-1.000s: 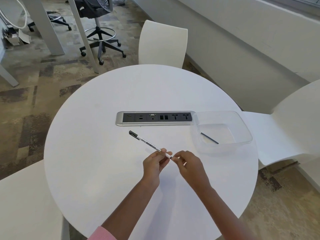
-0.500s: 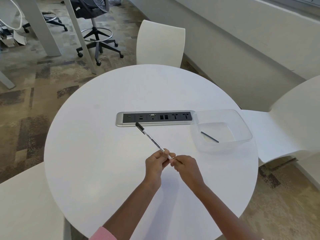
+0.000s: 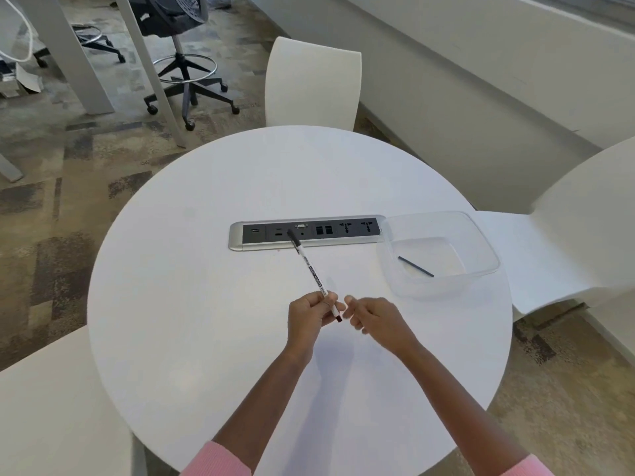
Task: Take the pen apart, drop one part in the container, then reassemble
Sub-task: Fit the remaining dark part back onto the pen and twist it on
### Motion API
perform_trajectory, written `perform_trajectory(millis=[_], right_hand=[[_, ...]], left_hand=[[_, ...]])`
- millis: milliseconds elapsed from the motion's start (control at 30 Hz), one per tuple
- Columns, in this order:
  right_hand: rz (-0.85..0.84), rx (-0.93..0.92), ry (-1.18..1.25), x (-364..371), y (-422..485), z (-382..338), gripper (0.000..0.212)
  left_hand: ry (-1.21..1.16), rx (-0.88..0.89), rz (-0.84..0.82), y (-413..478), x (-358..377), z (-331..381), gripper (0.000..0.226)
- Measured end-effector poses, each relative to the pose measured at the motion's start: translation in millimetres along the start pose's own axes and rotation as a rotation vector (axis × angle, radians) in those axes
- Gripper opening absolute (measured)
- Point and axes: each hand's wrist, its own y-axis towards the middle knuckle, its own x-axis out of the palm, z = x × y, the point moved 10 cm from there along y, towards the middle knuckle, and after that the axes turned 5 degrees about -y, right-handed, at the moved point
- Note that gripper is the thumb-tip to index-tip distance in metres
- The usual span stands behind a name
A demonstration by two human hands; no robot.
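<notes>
A slim white pen (image 3: 314,278) with a black cap points away from me toward the power strip. My left hand (image 3: 311,314) grips it near its lower end, where a short dark tip sticks out below the fingers. Just to the right, my right hand (image 3: 372,317) is a small gap away from the pen, with its fingers curled in. I see nothing between them. A thin dark pen part (image 3: 415,266) lies on the bottom of the clear plastic container (image 3: 481,242) at the table's right side.
The round white table (image 3: 206,304) has a silver and black power strip (image 3: 237,240) set in its middle, touching the container's left rim. White chairs stand at the far side, right and near left. A black office chair stands on the carpet beyond.
The pen has swung so that its capped end now points at the power strip. My right hand has come off the pen's lower end, leaving a small gap.
</notes>
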Motion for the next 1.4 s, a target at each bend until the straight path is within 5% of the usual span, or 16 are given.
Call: perform_trajectory(millis=[133,467,600,733,867,1100,1400], right_hand=[[0.152,-0.053,-0.016,-15,10,-11,0.027],[0.072,0.021,0.105,16,31,-5,0.017],[0.153,0.033,0.066,13,37,0,0.018],[0.233,0.069,-0.023,11,43,8,0.018],[0.251,0.140,-0.090,16,50,19,0.018],[0.261,0.224,-0.142,31,60,35,0.019],[0.271,0.220,-0.144,40,65,40,0.017]], left_hand=[[0.203,-0.019,-0.062,2,-1,-7,0.019],[0.277,-0.161,-0.243,-2,9,-32,0.017],[0.385,-0.123,-0.129,8,-6,-33,0.019],[0.764,0.122,0.113,18,-30,-10,0.024],[1.025,0.320,0.154,24,-35,-1,0.030],[1.484,0.293,0.140,50,-47,-22,0.057],[1.524,0.286,0.124,59,-57,-43,0.062]])
